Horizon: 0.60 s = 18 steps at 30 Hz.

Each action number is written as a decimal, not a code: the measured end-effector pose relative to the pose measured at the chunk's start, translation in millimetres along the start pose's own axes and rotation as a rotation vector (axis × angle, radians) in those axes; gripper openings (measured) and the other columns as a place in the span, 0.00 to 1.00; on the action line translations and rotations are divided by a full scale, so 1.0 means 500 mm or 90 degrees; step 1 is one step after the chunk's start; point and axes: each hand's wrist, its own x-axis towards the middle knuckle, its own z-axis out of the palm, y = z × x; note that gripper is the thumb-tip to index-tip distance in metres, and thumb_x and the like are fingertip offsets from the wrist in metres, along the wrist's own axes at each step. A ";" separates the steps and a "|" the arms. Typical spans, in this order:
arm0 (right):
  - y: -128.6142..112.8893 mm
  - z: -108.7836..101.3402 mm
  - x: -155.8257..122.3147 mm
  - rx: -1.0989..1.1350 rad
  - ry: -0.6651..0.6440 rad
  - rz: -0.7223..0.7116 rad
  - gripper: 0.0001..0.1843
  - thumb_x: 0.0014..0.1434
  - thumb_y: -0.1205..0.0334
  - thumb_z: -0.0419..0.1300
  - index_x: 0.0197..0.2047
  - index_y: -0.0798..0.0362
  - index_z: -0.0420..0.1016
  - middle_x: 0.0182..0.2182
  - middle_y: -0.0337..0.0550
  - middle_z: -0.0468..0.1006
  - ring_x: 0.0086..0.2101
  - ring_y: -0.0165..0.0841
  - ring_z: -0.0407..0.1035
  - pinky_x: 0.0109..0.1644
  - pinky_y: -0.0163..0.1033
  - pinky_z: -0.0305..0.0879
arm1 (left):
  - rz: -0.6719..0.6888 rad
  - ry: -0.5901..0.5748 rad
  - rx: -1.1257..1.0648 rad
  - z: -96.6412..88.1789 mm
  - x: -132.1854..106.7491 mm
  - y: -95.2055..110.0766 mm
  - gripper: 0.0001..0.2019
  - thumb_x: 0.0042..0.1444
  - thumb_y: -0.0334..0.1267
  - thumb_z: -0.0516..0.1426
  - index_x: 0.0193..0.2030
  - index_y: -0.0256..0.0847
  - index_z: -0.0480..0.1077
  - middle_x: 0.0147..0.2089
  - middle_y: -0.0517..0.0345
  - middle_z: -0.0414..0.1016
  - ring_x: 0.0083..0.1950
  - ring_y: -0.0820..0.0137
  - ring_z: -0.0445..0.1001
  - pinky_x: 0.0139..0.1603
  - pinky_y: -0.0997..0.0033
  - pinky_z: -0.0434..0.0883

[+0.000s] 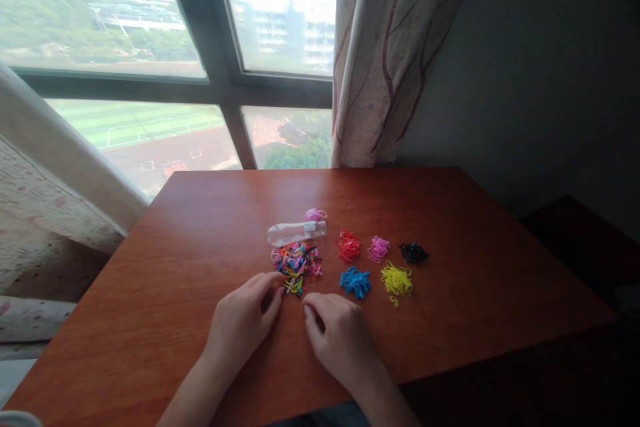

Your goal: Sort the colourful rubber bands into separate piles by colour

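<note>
A mixed pile of small coloured loops (pixel 297 260), which look like rubber bands, lies in front of me. My left hand (pixel 245 313) is curled at the pile's near left edge, thumb and index fingertips close together beside some yellow bands. Just right of the pile's near end, my right hand (pixel 337 330) rests low over the table, thumb and index finger pinched. Whatever either pinch holds is too small to make out. Sorted heaps lie to the right: red bands (pixel 349 247), pink bands (pixel 379 249), black bands (pixel 414 253), blue bands (pixel 355 281) and yellow bands (pixel 397 279).
A clear plastic bottle (pixel 290 233) lies on its side behind the mixed pile, with a pink bundle (pixel 316 214) beyond its neck. The brown wooden table (pixel 200 213) meets a window (pixel 280 27) and curtain (pixel 370 80). A white rim (pixel 20 418) shows at the lower left.
</note>
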 end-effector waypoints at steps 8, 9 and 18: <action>0.000 0.000 0.001 -0.017 -0.003 -0.003 0.08 0.63 0.70 0.53 0.37 0.49 0.72 0.31 0.37 0.78 0.34 0.31 0.72 0.38 0.32 0.57 | -0.010 -0.010 -0.002 -0.003 0.002 0.002 0.08 0.60 0.40 0.53 0.42 0.47 0.73 0.40 0.61 0.82 0.38 0.68 0.80 0.34 0.74 0.71; 0.000 0.000 0.001 -0.017 -0.003 -0.002 0.08 0.63 0.70 0.53 0.37 0.49 0.72 0.31 0.37 0.78 0.34 0.31 0.72 0.39 0.32 0.57 | -0.013 -0.011 -0.004 -0.004 0.003 0.002 0.08 0.60 0.40 0.53 0.42 0.47 0.73 0.40 0.61 0.82 0.38 0.67 0.80 0.35 0.74 0.71; 0.000 0.000 0.001 -0.005 -0.004 0.005 0.08 0.64 0.69 0.53 0.38 0.49 0.72 0.32 0.37 0.79 0.35 0.31 0.72 0.39 0.32 0.57 | -0.013 -0.035 -0.034 -0.006 0.001 -0.002 0.08 0.61 0.41 0.53 0.39 0.45 0.73 0.40 0.59 0.81 0.39 0.66 0.79 0.37 0.70 0.72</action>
